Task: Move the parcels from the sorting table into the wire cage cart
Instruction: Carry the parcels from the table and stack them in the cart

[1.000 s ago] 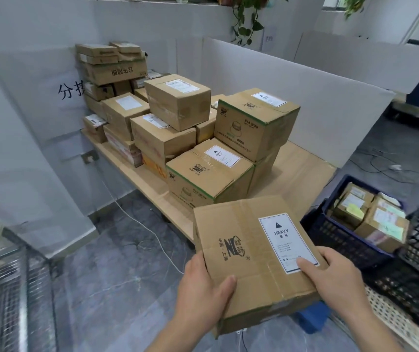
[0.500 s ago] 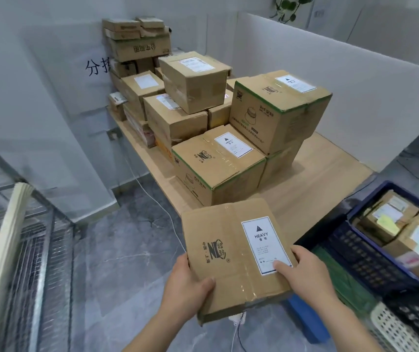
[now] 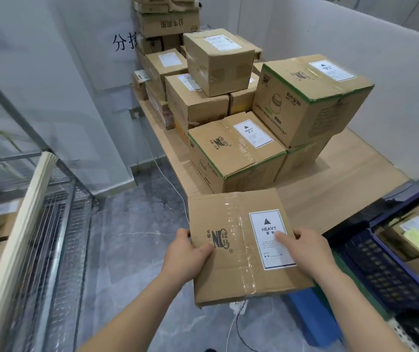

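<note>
Cardboard parcel [image 3: 241, 240] labelled "HEAVY", both hands gripping it, left [image 3: 185, 252], right [image 3: 305, 250]

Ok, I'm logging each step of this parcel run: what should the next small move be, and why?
Probably swing the held parcel leftward toward the wire cage cart. The left hand and right hand already grip its near edge, it is off the sorting table, and the cart stands to the left with boxes already inside.
</note>
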